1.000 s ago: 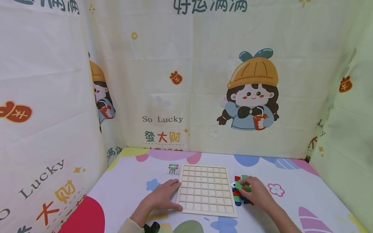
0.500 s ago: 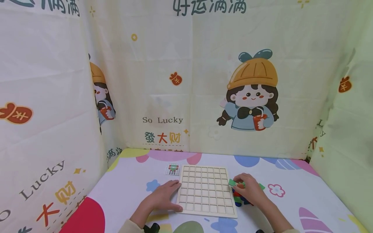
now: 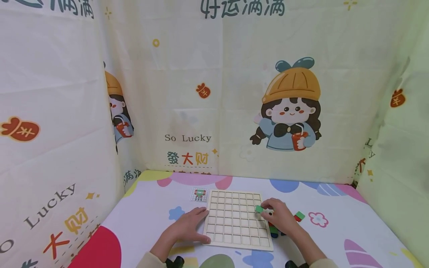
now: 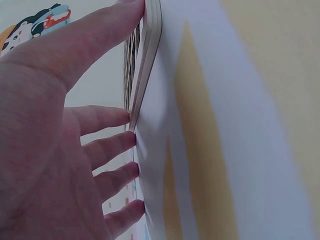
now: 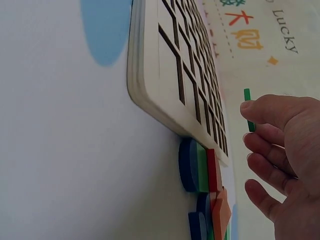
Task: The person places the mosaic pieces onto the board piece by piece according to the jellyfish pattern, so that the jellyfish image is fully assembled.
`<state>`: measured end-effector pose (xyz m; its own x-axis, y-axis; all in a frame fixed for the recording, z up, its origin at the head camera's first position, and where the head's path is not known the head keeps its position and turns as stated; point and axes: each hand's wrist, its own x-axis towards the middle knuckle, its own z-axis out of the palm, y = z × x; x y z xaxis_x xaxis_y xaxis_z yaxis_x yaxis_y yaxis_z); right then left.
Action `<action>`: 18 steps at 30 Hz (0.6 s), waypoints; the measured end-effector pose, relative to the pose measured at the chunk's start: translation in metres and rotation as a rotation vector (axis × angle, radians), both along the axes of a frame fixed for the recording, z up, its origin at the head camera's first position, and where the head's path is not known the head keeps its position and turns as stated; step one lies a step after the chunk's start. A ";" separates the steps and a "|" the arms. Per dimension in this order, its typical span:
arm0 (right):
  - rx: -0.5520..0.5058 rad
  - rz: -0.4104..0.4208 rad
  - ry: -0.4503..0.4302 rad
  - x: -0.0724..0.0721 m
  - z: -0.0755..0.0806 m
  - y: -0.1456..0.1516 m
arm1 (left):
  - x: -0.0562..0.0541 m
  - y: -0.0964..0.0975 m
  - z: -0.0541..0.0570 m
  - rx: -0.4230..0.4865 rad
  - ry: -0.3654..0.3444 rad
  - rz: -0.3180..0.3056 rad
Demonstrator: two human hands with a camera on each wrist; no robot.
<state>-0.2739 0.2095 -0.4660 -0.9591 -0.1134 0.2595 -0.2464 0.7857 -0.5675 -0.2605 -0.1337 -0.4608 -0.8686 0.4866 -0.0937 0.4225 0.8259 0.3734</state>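
A pale wooden grid board (image 3: 231, 225) lies in the middle of the table in the head view. Along its left edge rests my left hand (image 3: 188, 225), fingers spread, with the thumb at the near corner; the left wrist view shows fingertips (image 4: 131, 169) beside the board's side. My right hand (image 3: 282, 217) pinches a small flat green tile (image 5: 249, 111) between thumb and forefinger. In the head view that tile overlaps the board's right edge. Just below this hand several loose coloured pieces (image 3: 274, 230) sit beside the board, partly hidden by it.
A small picture card (image 3: 200, 194) with a green and red figure lies at the board's upper left. To the right of my right hand is a green and red piece (image 3: 299, 216). A printed cloth (image 3: 234, 93) hangs behind the table and at both sides.
My right hand has lifted the green tile from the loose pieces and carried it left to the board's right edge. The left hand stays put on the board's left edge.
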 end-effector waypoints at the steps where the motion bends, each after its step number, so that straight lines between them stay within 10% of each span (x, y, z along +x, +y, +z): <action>1: 0.001 -0.003 0.001 -0.001 0.000 -0.002 | 0.000 0.000 0.000 0.001 -0.002 0.000; 18: 0.032 -0.011 -0.065 -0.017 -0.011 -0.017 | -0.001 -0.001 -0.003 0.012 -0.018 0.012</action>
<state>-0.2906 0.1921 -0.4773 -0.9749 -0.1103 0.1933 -0.2015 0.8062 -0.5562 -0.2610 -0.1349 -0.4635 -0.8723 0.4778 -0.1037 0.4059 0.8260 0.3912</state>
